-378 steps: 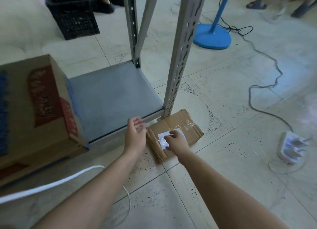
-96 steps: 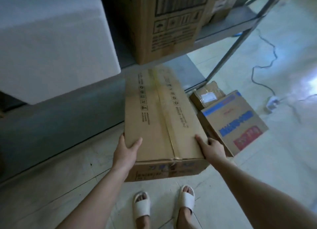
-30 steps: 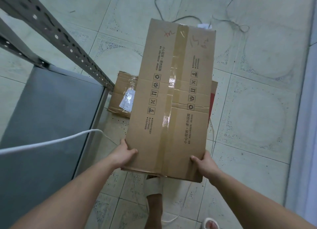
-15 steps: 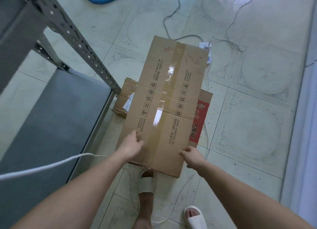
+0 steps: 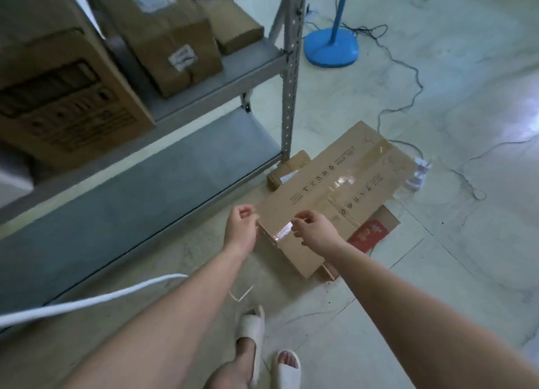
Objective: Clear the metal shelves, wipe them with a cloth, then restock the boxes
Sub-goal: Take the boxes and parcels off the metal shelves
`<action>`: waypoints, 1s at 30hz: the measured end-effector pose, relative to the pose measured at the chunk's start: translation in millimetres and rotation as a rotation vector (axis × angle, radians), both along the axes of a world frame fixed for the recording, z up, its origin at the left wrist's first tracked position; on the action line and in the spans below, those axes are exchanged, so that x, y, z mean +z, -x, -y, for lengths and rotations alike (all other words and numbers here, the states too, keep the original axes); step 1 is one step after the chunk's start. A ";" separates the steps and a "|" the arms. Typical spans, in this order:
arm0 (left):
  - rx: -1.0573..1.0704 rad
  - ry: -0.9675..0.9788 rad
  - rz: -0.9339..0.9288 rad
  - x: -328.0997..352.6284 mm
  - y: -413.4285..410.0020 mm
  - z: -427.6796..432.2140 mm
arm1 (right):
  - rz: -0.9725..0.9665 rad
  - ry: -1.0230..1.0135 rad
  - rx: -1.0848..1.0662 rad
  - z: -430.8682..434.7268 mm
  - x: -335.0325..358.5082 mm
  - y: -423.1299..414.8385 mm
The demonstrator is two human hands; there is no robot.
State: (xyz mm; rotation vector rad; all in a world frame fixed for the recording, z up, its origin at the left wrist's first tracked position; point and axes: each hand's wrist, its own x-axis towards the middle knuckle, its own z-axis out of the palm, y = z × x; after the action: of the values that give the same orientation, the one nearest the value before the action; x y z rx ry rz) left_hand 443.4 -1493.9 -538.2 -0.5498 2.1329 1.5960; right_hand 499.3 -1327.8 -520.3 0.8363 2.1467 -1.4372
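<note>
head view showed us the long box (image 5: 335, 190) lying low just beside the shelf post (image 5: 288, 76), on top of a small parcel (image 5: 287, 168) and a red-printed box (image 5: 370, 232) on the floor. our left hand (image 5: 240, 228) was at its near corner and our right hand (image 5: 313, 232) just over its taped end. both had loosely curled fingers and gripped nothing. the bottom shelf (image 5: 145, 190) was bare, while the upper shelf (image 5: 250, 64) carried boxes (image 5: 166, 38). we judged that the long box, sitting on an uneven pile, could tilt or slide toward the power strip (image 5: 420, 174). the white cable (image 5: 87, 298) near our feet could also catch us if we stepped carelessly.
</note>
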 end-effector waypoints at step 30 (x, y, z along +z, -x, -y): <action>1.515 -0.295 -0.220 135.8 -328.3 766.7 | -0.058 0.193 0.855 715.6 116.2 -75.7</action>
State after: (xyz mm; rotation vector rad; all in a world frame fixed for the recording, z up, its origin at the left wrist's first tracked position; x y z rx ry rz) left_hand 771.6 -2260.6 -402.4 -2.2645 1.3873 2.6283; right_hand 575.0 -2043.4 -404.1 -0.2048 1.9660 -1.1604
